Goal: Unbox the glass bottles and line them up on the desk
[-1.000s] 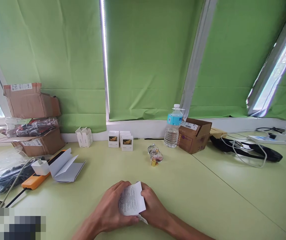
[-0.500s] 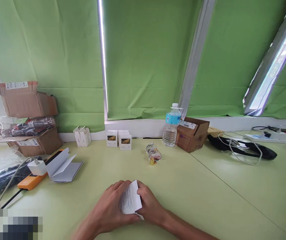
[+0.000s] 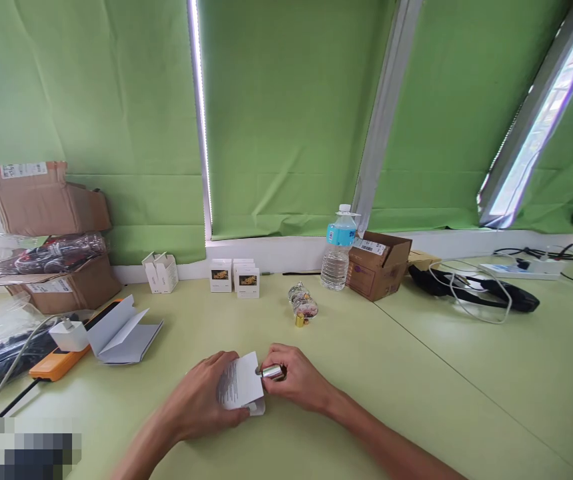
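Observation:
My left hand is closed round a small white box with printed text on its side and an end flap hanging at the right. In my right hand is a small shiny silver cylinder, pinched at the box's right end; how far it reaches inside I cannot tell. Beyond my hands lie several shiny trinkets with a small gold cylinder at their near side. White boxes with a dark picture stand upright at the back of the table.
An open white carton stands back left, near folded white paper and an orange power strip. Cardboard boxes are stacked at far left. A water bottle, a brown box and a black strap with cable line the right.
My right hand has drawn away from the box's side, and a silver cylinder now shows in its fingers. The box and my left hand have shifted slightly left.

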A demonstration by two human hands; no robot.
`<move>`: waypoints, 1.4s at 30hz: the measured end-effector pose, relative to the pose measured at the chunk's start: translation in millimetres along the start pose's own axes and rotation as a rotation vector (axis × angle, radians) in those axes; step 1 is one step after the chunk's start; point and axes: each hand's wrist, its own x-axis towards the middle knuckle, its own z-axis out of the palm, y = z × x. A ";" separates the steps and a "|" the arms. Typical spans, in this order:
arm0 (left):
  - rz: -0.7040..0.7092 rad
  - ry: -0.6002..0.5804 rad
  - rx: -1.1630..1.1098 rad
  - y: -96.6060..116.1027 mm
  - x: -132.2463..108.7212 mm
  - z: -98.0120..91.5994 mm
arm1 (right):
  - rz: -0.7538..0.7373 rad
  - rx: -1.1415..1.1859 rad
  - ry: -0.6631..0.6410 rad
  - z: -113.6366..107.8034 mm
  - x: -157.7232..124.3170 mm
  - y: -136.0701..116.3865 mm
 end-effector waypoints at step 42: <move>0.299 0.347 0.108 23.8 4.2 54.0 | 0.013 -0.439 0.018 -26.7 -15.4 -34.5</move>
